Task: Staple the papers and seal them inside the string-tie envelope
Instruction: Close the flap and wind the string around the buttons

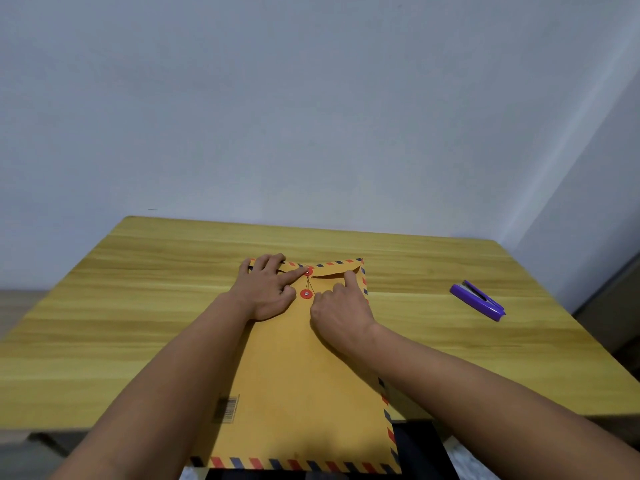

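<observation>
Head view: purple stapler (478,300) lies right of envelope (298,368).

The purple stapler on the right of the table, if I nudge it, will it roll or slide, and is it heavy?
The purple stapler lies flat on its long base on the wooden table, so it would probably slide rather than roll or tip. It looks small and plastic-bodied, so likely light. The smooth tabletop suggests that a light push would move it easily.
</observation>
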